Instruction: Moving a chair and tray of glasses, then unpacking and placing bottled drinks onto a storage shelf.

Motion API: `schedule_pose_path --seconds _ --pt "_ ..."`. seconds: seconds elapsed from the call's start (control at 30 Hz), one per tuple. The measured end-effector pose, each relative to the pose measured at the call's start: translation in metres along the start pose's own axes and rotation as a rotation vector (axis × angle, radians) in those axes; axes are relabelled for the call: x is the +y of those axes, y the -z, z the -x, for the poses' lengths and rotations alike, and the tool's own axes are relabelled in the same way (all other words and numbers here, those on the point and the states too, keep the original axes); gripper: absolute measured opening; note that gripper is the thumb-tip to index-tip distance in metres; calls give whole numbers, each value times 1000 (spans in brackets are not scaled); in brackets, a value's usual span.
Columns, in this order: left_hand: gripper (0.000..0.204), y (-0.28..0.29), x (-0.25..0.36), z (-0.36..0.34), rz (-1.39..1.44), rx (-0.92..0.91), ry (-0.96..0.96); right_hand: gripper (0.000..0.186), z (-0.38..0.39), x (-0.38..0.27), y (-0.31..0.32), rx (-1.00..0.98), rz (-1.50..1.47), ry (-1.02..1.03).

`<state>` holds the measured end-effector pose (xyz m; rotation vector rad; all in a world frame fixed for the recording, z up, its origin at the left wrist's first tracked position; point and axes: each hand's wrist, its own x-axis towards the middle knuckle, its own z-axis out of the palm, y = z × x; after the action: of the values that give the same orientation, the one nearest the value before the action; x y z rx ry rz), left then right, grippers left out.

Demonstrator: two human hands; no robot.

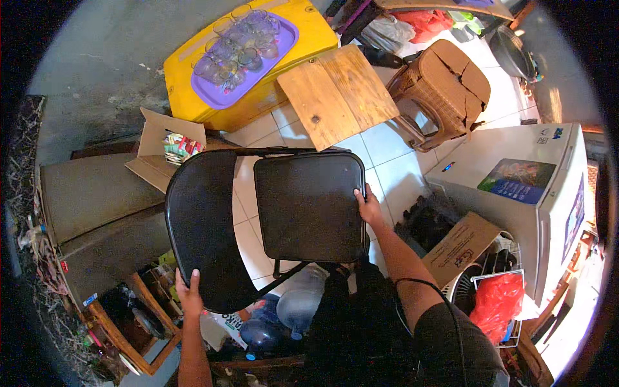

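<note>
A black folding chair (309, 213) stands unfolded before me, its padded seat facing up and its backrest on the left. My left hand (189, 295) grips the lower edge of the backrest, thumb on top. On the seat's right edge, my right hand (369, 205) is closed, thumb on the upper face and fingers over the side. The chair's far legs are hidden under the seat.
Beyond the chair are a wooden stool (342, 93), a brown wicker-pattern plastic stool (445, 90) and a yellow box (316, 32) bearing a purple tray (287, 48) of glasses. A white fridge (509, 155) stands right. An open carton (145, 171) is left; water jugs (300, 309) lie near.
</note>
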<state>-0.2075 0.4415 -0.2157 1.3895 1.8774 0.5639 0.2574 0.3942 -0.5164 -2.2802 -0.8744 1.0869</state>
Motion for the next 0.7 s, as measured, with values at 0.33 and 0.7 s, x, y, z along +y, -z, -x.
schedule_pose_path --seconds 0.33,0.7 --pt "41 -38 27 6 2 54 146 71 -64 -21 32 -123 -91 24" --pt "55 -168 105 110 83 -144 364 40 -117 49 147 437 326 310"
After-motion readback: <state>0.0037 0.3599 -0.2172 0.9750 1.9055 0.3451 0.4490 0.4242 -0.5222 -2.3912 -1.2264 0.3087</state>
